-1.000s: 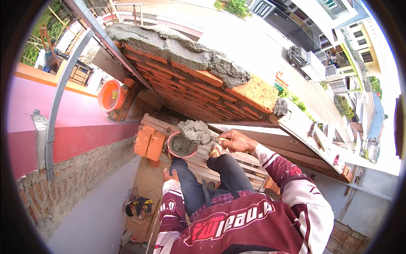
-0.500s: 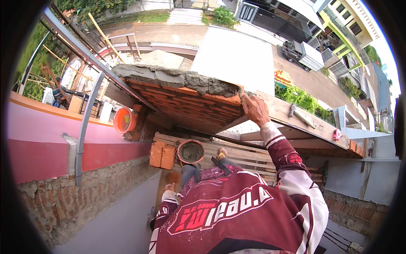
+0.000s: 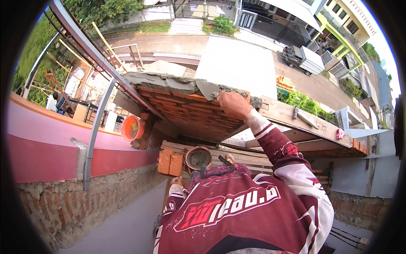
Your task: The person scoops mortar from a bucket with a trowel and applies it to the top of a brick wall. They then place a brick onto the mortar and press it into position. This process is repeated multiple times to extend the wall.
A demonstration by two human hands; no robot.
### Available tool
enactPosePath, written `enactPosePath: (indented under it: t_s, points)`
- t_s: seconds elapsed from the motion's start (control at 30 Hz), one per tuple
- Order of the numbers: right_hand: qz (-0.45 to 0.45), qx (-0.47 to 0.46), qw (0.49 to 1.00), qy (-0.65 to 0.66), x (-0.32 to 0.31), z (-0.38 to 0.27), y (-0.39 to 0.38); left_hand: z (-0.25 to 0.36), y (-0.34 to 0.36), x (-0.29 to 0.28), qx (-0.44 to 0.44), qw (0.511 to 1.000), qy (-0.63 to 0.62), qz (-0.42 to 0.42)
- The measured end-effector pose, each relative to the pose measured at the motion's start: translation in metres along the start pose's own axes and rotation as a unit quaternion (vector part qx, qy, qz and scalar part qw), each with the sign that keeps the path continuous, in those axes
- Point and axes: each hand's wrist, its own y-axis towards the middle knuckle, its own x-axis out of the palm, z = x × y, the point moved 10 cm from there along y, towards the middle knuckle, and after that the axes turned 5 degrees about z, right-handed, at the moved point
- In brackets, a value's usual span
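From where I stand, the right hand [image 3: 234,104] is closed round the trowel [image 3: 207,89], its handle mostly hidden inside the fist. The trowel is at the top of the brick wall [image 3: 186,104], over the near edge and toward the right end. Its blade reaches left from the grip, the long axis running roughly along the wall's top, with the flat face against the grey mortar [image 3: 165,81]. Most of that mortar bed stretches away to the left, on the blade's side; only a short stretch lies right of the fist.

The left hand [image 3: 176,182] is far lower, just beside the stacked bricks [image 3: 170,162] and the mortar bucket [image 3: 187,161] at the left end of the wooden planks [image 3: 249,157]; I can't tell whether it grips anything. The right hand is plainly the nearer one to the mortar. Beyond it, a hammer [image 3: 307,119] lies on the wooden board [image 3: 277,109].
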Motion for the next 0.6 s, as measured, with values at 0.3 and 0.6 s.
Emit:
enactPosePath:
  t_s: [0.3,0.6]
  points:
    - [-0.047,-0.021,0.989,-0.137,0.010,-0.073,0.055,-0.028,0.060,-0.021,0.013,0.999,0.039,0.016]
    - [-0.055,0.032,0.977,-0.202,-0.019,-0.042,0.018,-0.038,0.075,-0.044,-0.007,0.998,0.055,0.025]
